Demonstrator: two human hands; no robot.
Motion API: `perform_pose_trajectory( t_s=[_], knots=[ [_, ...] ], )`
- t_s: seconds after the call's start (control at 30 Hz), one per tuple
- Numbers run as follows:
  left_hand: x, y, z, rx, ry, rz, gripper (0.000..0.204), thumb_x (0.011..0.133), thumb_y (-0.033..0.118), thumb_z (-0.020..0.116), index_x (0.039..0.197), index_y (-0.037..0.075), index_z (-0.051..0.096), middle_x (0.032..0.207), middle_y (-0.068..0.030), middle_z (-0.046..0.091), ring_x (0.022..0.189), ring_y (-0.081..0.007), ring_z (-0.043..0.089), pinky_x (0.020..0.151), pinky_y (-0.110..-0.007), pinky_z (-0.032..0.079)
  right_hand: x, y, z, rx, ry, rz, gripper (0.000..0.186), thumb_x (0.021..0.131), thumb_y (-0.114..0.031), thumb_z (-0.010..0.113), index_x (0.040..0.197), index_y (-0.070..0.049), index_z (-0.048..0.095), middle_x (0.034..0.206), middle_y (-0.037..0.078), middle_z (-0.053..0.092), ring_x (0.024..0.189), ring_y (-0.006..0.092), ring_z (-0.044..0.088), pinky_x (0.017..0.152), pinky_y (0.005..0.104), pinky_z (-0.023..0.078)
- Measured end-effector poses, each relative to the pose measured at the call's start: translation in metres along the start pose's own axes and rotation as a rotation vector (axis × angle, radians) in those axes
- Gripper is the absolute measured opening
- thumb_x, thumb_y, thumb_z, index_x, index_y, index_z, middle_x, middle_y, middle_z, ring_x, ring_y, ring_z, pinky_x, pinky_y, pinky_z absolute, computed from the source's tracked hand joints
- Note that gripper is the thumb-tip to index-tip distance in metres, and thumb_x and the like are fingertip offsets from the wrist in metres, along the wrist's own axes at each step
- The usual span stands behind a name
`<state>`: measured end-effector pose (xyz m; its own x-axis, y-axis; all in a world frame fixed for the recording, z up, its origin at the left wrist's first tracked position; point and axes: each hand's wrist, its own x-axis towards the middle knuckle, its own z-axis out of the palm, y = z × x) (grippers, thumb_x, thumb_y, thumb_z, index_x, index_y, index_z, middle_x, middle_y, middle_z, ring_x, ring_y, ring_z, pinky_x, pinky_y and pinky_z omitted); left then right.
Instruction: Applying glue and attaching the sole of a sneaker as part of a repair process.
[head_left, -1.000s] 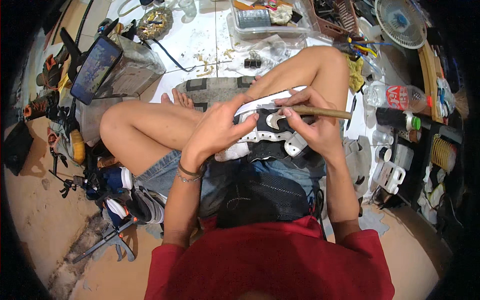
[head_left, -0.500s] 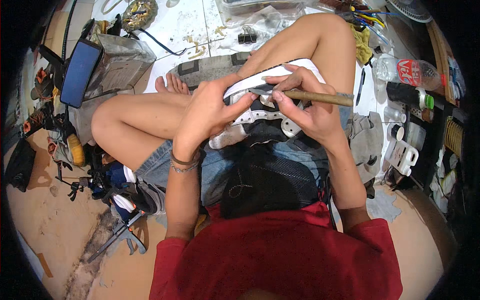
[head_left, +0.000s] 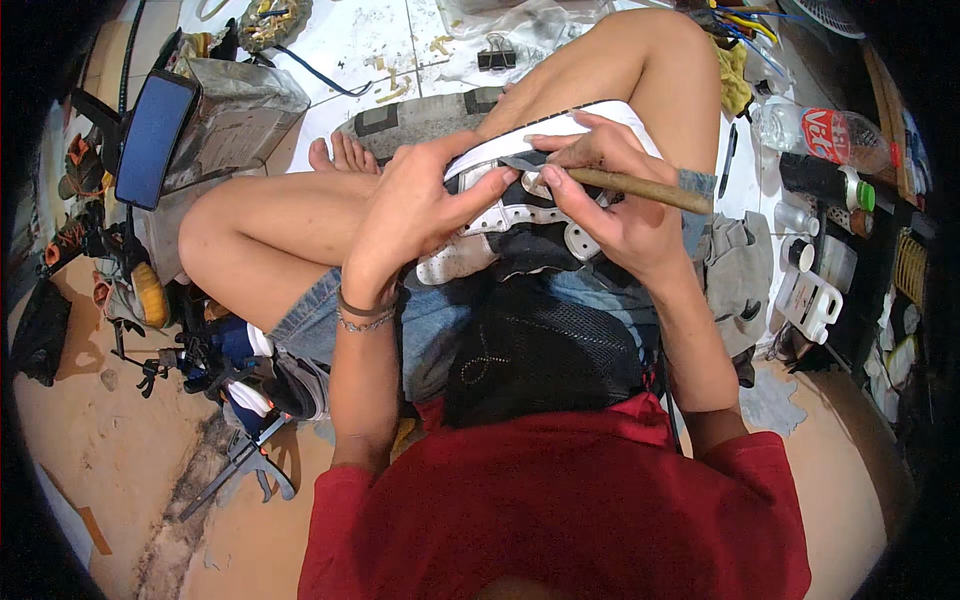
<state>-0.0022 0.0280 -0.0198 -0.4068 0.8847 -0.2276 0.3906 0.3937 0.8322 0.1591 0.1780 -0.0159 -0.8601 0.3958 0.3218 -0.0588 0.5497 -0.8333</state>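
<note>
A white and black shoe (head_left: 505, 218) lies on its side across my lap, its white sole edge (head_left: 530, 133) turned away from me and its eyelet strip facing me. My left hand (head_left: 430, 200) grips the shoe's left part, fingers behind it and thumb on the near face. In my right hand (head_left: 620, 195) is a wooden-handled tool (head_left: 640, 188) with a short, pointed metal tip (head_left: 518, 162). That tip rests by the seam between upper and sole, close to my left thumb. Some right fingers also lie over the sole's edge. The exact contact at the tip is too small to tell.
A phone (head_left: 157, 140) leans on a box (head_left: 235, 110) at left. Shoes (head_left: 135, 290) and a clamp (head_left: 240, 465) lie nearer. A binder clip (head_left: 496, 55) sits ahead. On the right stand a plastic bottle (head_left: 825, 135), a white jug (head_left: 810, 308) and a grey cloth (head_left: 738, 265).
The tool's tip and the shoe have shifted slightly up and to the left in view, and the handle is tilted a little more. Both hands keep their holds.
</note>
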Motion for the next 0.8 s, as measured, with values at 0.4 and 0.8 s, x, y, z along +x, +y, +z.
perform_pose_trajectory(
  t_s=[0.4,0.8],
  knots=[
    [0.000,-0.001,-0.004,0.000,-0.084,-0.022,0.039,0.089,0.029,0.071,0.107,-0.006,0.066,0.079,-0.0104,0.068,0.072,-0.0130,0.059,0.066,-0.029,0.049,-0.004,-0.001,0.003,0.124,0.061,0.068,0.012,0.083,-0.014,0.074,0.083,-0.003,0.068,0.075,0.005,0.071,0.086,0.0211,0.070,0.092,0.0364,0.047],
    [0.001,-0.010,-0.004,-0.005,-0.099,0.020,0.036,0.089,0.024,0.067,0.108,-0.006,0.066,0.085,-0.0097,0.069,0.077,-0.0136,0.060,0.072,-0.030,0.050,0.003,0.000,0.006,-0.045,-0.012,0.007,0.020,0.084,-0.022,0.074,0.085,-0.004,0.066,0.080,0.006,0.070,0.083,0.0228,0.068,0.091,0.0375,0.047]
  ],
)
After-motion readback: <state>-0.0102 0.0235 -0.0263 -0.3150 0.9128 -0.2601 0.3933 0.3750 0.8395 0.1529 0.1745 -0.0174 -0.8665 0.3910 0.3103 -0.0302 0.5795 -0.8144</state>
